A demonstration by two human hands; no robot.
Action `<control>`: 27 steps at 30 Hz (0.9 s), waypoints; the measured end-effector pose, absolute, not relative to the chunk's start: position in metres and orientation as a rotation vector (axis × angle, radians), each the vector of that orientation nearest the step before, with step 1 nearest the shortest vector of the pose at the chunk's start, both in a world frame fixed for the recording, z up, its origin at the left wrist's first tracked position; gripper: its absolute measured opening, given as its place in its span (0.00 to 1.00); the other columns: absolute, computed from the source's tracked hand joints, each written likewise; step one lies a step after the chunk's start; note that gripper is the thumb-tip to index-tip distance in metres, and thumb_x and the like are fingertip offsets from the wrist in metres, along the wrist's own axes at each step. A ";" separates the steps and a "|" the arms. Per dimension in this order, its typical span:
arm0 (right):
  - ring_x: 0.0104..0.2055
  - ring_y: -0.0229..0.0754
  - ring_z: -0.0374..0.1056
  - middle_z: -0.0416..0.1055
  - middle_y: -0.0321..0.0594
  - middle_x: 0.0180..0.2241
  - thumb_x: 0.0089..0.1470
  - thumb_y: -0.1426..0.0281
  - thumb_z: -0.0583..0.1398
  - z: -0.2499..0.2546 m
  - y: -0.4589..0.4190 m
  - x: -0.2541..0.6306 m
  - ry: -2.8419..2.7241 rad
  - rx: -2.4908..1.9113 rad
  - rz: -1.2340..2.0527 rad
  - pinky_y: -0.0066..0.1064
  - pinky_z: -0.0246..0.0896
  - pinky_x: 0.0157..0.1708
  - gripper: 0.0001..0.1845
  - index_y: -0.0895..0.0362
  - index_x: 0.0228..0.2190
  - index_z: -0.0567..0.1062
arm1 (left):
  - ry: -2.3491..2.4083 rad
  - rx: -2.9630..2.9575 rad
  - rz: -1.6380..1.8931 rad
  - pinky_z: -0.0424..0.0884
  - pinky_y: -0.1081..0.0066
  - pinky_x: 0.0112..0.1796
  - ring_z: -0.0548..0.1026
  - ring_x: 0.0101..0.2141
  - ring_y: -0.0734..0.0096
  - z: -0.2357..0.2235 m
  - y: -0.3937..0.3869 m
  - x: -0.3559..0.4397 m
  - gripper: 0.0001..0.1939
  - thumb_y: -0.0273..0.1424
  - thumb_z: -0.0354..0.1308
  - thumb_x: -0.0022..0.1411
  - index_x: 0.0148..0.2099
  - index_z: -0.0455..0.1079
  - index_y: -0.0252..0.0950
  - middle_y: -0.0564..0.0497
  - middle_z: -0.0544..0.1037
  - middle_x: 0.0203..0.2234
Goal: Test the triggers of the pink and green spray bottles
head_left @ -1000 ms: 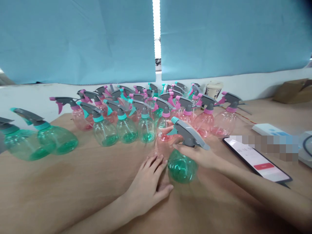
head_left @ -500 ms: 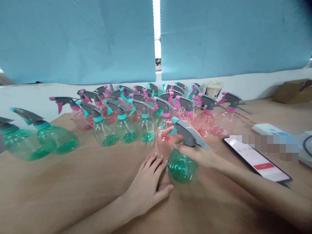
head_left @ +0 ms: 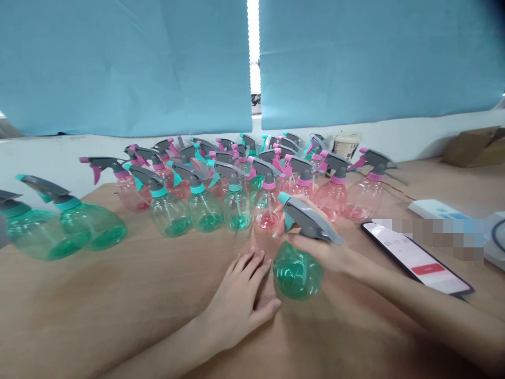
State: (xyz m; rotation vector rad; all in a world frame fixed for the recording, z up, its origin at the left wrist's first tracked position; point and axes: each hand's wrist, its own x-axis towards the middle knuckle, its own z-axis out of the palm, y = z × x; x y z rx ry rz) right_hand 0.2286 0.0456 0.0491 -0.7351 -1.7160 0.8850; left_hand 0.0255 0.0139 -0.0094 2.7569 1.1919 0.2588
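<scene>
My right hand point(head_left: 315, 247) is wrapped round the neck of a green spray bottle point(head_left: 299, 273), just under its grey head with a teal nozzle. The bottle is slightly tilted, and the hand hides its collar. Flat on the wooden table point(head_left: 165, 300) lies my left hand point(head_left: 242, 295), fingers spread, beside the held bottle and holding nothing. Beyond the hands stand a pink spray bottle point(head_left: 267, 208) and a green spray bottle point(head_left: 238, 210), both with liquid at the bottom.
Several more pink and green spray bottles crowd the back of the table. Two green bottles point(head_left: 92, 226) stand at the left. To the right lie a phone point(head_left: 418, 258) and a white device point(head_left: 437, 210). A paper cup point(head_left: 345, 146) and a cardboard box point(head_left: 475, 147) are farther back.
The held spray bottle has shifted slightly right and toward me, and its head has tipped a little. My left hand has stayed in place.
</scene>
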 end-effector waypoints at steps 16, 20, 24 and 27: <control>0.26 0.33 0.65 0.68 0.38 0.46 0.47 0.74 0.57 0.044 0.045 0.226 -1.666 -0.786 0.954 0.34 0.64 0.34 0.24 0.48 0.46 0.60 | 1.200 2.734 0.272 0.50 0.51 0.57 0.51 0.60 0.52 -0.009 0.014 0.026 0.31 0.46 0.52 0.61 0.61 0.56 0.34 0.43 0.56 0.61; 0.24 0.33 0.63 0.70 0.37 0.43 0.48 0.72 0.58 0.043 0.044 0.227 -1.681 -0.848 0.891 0.32 0.64 0.30 0.22 0.49 0.46 0.62 | 1.203 2.682 0.326 0.50 0.51 0.57 0.51 0.60 0.52 -0.009 0.012 0.026 0.31 0.44 0.54 0.60 0.61 0.55 0.36 0.44 0.56 0.61; 0.26 0.36 0.65 0.72 0.36 0.39 0.49 0.70 0.58 0.044 0.042 0.225 -1.701 -0.931 0.836 0.31 0.64 0.27 0.22 0.49 0.47 0.64 | 1.177 2.559 0.488 0.54 0.53 0.56 0.54 0.59 0.55 -0.007 0.012 0.026 0.32 0.39 0.57 0.59 0.61 0.52 0.37 0.44 0.59 0.59; 0.28 0.37 0.67 0.72 0.36 0.38 0.49 0.71 0.58 0.045 0.041 0.219 -1.713 -0.927 0.843 0.32 0.66 0.29 0.23 0.47 0.48 0.64 | 1.156 2.433 0.631 0.56 0.53 0.55 0.57 0.58 0.55 -0.005 0.012 0.026 0.32 0.37 0.58 0.58 0.61 0.50 0.38 0.43 0.60 0.58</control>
